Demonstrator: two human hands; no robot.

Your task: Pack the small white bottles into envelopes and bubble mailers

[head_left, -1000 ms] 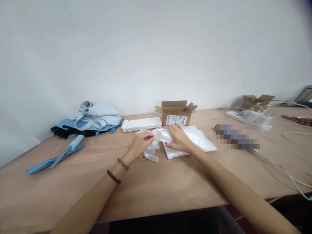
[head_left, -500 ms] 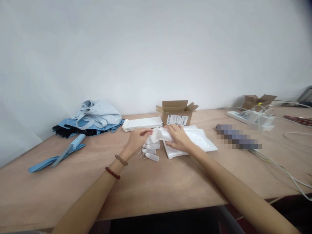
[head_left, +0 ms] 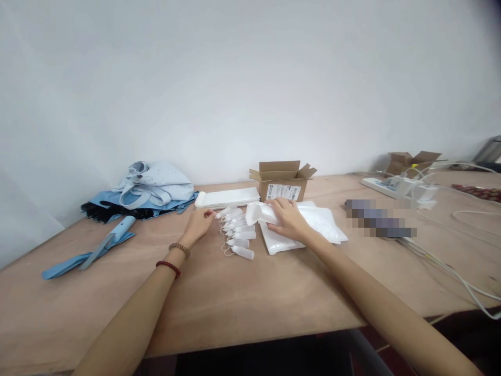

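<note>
My right hand (head_left: pixel 289 219) is wrapped over a white padded envelope (head_left: pixel 267 211), its flared open mouth facing left. It holds this envelope above a small pile of flat white padded envelopes (head_left: pixel 323 224). Several small translucent squeeze bottles (head_left: pixel 243 252) with thin cord loops lie in a column left of that pile. Beside the far end of the column is my left hand (head_left: pixel 199 223), its fingers curled together near a bottle's tip. Whatever those fingers may hold is too small to make out.
Behind stand a stack of white envelopes (head_left: pixel 229 197) and an open cardboard box (head_left: pixel 279 183). A light-blue cloth bag (head_left: pixel 156 183) and blue umbrella (head_left: pixel 113 235) lie left. On the right are a blurred-out object (head_left: pixel 378 219), a power strip (head_left: pixel 381 187), cables and another box (head_left: pixel 410 162).
My left hand has moved left, away from the held envelope's mouth, to the far end of the bottle column. My right hand keeps its hold on the envelope.
</note>
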